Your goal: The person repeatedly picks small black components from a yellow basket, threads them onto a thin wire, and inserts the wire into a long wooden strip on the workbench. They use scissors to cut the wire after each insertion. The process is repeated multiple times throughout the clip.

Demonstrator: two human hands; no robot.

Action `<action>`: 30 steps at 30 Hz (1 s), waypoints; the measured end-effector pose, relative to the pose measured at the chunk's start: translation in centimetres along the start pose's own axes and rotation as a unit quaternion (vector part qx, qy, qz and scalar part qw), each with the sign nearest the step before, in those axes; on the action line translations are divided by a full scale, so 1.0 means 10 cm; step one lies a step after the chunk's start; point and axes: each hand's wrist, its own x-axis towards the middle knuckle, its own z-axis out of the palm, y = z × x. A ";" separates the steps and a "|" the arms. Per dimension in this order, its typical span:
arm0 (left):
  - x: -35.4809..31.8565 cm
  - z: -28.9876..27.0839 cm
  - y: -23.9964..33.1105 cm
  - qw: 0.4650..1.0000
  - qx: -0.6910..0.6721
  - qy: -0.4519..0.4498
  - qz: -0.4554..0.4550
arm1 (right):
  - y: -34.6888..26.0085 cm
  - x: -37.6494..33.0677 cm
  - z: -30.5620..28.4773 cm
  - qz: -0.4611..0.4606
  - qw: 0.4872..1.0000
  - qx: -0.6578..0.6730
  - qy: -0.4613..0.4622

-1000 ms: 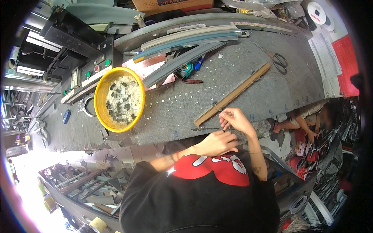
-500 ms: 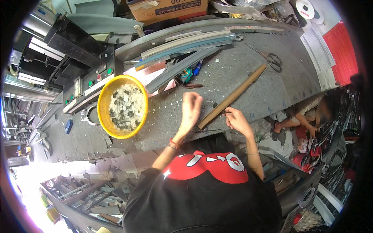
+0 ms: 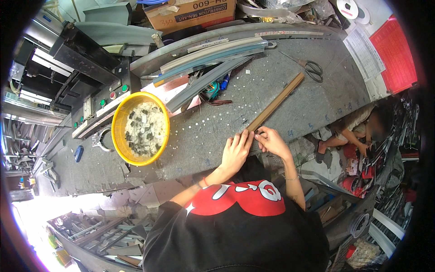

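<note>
A long, narrow brown profile bar [image 3: 277, 100] lies slantwise on the grey workbench [image 3: 190, 145], its far end close to the scissors [image 3: 312, 71]. My left hand [image 3: 236, 153] lies over the bar's near end, fingers closed around it. Just right of that end, my right hand [image 3: 273, 143] has its fingers curled and thumb pinched against the bar's side. Whatever sits between those right fingertips is too small or hidden to make out. Left of my hands stands a yellow basket [image 3: 166, 131] full of small pale and dark pieces.
Grey and blue profile strips [image 3: 213, 59] lie across the back, beside a teal tape measure [image 3: 212, 90]. A machine with green buttons [image 3: 103, 102] stands at the left. A cardboard box [image 3: 190, 16] is behind. Another person [image 3: 351, 136] crouches at the right.
My left hand has come down and right from above the bench onto the bar's near end. My right hand has shifted slightly against the bar. The view has moved a little.
</note>
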 end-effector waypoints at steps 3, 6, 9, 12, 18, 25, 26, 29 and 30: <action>-0.04 -0.03 0.03 1.000 0.012 0.007 -0.001 | 0.03 0.03 -0.03 0.004 1.000 0.015 -0.024; 0.04 -0.01 0.02 0.999 -0.025 -0.024 -0.033 | 0.04 0.06 -0.04 0.007 0.999 0.016 -0.030; 0.18 0.05 -0.02 0.995 -0.050 -0.059 -0.070 | 0.04 0.06 -0.01 0.003 1.000 0.010 -0.016; 0.28 0.08 -0.04 0.991 -0.073 -0.063 -0.091 | 0.05 0.06 0.03 -0.017 1.000 0.014 0.007; 0.36 -0.01 -0.25 0.943 -0.311 -0.010 -0.113 | 0.11 0.09 0.15 -0.064 0.990 0.111 0.051; 0.39 -0.12 -0.35 0.861 -0.462 -0.102 -0.189 | 0.12 0.11 0.27 -0.024 0.967 0.253 0.004; 0.41 -0.12 -0.37 0.834 -0.491 -0.117 -0.222 | 0.12 0.11 0.29 -0.013 0.970 0.243 0.000; 0.49 -0.11 -0.48 0.807 -0.532 -0.141 -0.214 | 0.13 0.14 0.35 -0.016 0.968 0.251 0.011; 0.53 -0.09 -0.52 0.816 -0.519 -0.168 -0.192 | 0.13 0.14 0.36 -0.023 0.964 0.265 0.012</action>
